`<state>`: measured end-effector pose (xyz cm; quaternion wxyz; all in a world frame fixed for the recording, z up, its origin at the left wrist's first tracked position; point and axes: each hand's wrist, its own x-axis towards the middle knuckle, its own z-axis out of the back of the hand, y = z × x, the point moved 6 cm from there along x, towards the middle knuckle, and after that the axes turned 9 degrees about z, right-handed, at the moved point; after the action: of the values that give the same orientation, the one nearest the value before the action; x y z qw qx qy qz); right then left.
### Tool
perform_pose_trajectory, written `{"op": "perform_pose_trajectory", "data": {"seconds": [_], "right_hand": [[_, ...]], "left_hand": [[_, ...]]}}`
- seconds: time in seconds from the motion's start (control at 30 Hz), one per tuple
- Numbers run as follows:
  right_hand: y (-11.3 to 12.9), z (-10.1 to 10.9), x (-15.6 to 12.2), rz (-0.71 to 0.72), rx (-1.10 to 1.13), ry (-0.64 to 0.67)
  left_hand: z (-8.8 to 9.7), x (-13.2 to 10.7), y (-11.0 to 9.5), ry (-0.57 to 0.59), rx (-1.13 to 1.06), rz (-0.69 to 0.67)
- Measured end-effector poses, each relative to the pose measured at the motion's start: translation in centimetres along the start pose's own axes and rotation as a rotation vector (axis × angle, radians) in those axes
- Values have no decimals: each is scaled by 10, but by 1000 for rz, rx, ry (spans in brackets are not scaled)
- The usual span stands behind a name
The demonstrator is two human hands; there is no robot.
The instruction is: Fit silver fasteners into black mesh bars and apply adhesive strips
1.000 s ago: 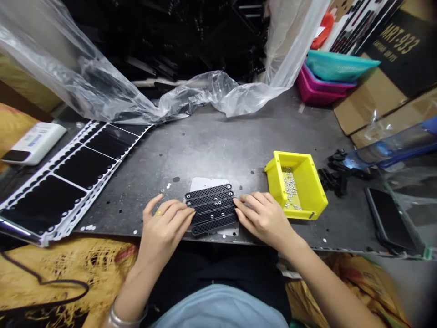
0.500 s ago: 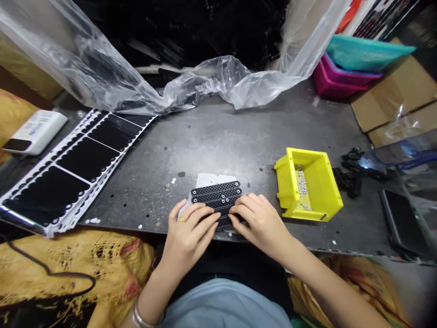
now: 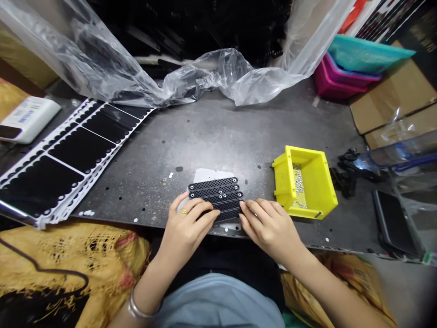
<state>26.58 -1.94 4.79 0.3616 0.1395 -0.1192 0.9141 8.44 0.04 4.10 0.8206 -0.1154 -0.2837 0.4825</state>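
Several black, cross-hatched strips [image 3: 214, 187] with small metal rings lie side by side on a white pad [image 3: 205, 174] near the table's front edge. Across their lower left part rests my left hand [image 3: 187, 223], its thumb and index finger closed at the lowest strips. My right hand [image 3: 271, 223] is at the strips' right ends, fingers bent together with the tips by the edge. Whatever those right fingertips may hold is hidden. To the right stands a yellow bin [image 3: 314, 182] with small silvery metal pieces [image 3: 298, 182] inside.
Black-and-white printed sheets [image 3: 68, 155] are stacked at the left beside a white device [image 3: 30, 119]. Clear plastic film [image 3: 218, 75] hangs along the back. At the right are a phone [image 3: 396, 223], pink baskets [image 3: 337, 79] and a cardboard box [image 3: 392, 95].
My right hand has moved right, off the strips to their right ends, uncovering more of them. My left hand stays on the lower left part. The view has shifted slightly.
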Motion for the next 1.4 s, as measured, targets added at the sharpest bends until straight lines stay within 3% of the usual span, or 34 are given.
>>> {"op": "perform_pose_trajectory", "data": {"seconds": [0.17,0.3,0.43,0.6,0.77,0.93,1.1,1.27,1.4], "right_hand": [[-8,1,5,-47,84,-2],[-22,-14,23,-155,246,-61],[-24,-22,39,-156,325,-88],[-31,-4,10,-210,289,-65],[-12,9,-19,-61,121,-51],[10,7,-22,80,-106,23],[26,8,-6,92,-185,117],[25,7,5,9,-161,120],[11,5,-8,119,-60,81]], "left_hand": [[8,-5,9,-44,42,-2],[18,-21,23,-123,53,54],[19,-34,22,-146,88,51],[13,-42,18,-147,165,56],[11,-41,23,-187,126,68],[16,-37,17,-191,155,19],[15,-38,6,-150,156,198],[14,-40,7,-152,181,199],[17,-41,21,-160,178,106]]}}
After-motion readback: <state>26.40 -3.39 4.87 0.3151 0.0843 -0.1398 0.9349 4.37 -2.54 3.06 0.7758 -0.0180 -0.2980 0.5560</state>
